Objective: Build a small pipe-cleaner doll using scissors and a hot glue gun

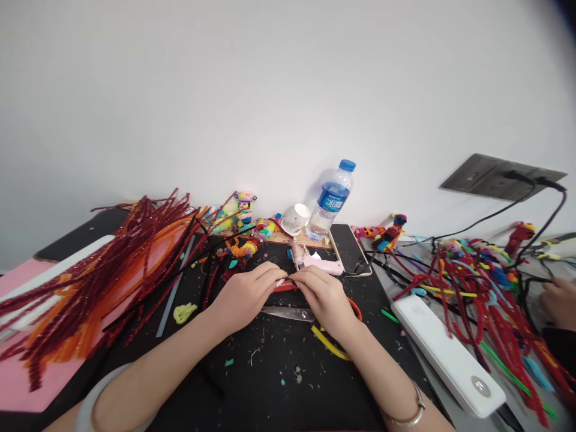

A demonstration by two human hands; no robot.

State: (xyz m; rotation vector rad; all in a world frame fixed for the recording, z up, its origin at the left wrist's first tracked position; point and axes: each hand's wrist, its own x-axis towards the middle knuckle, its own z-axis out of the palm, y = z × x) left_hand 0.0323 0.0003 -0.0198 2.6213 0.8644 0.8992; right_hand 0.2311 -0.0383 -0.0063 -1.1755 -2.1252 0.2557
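Observation:
My left hand (249,300) and my right hand (326,300) meet at their fingertips over the black work surface (261,384). Both are closed in a pinch around something small, mostly hidden, with a bit of white and black showing. Just under the fingertips lies a red strip (285,287) with faint print. Scissors (288,313) rest below, partly covered by my right hand, an orange-red handle loop showing beside it. A yellow pipe cleaner (330,345) curves under my right wrist. Behind my hands sits a pink glue gun (317,263).
Red and orange pipe cleaners (135,258) pile up at left near a glue stick (175,288). A water bottle (332,201), paper cup (296,219) and phone (350,246) stand or lie behind. At right are a white power bank (450,354) and another person's hand (560,303).

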